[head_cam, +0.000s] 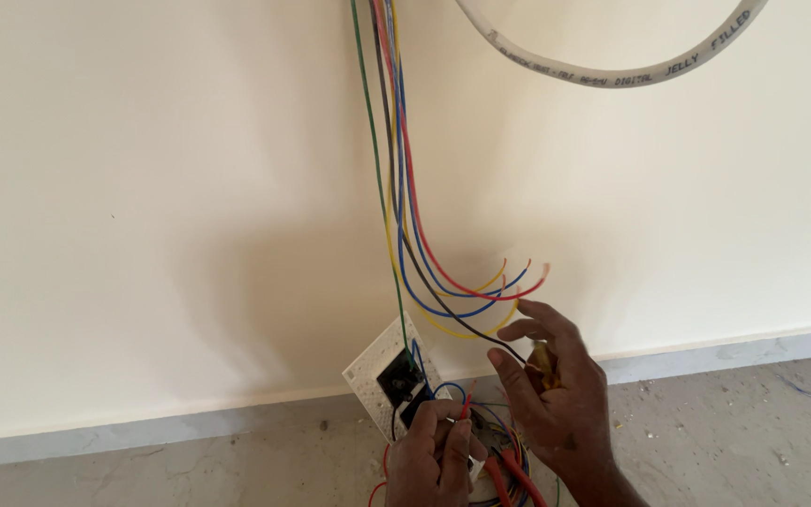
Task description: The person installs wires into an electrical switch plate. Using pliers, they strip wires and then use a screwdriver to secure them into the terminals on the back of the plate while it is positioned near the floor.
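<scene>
White plastic made up the switch plate (396, 374), tilted against the cream wall (143, 207) just above the grey floor (725, 422). The left hand (436, 449) pinched its lower edge with curled fingers. The right hand (556, 390), just right of it, was closed around a yellow-handled screwdriver (543, 361). Coloured wires (404, 188) dropped from above to the plate. A thick white cable (612, 70) looped far overhead.
</scene>
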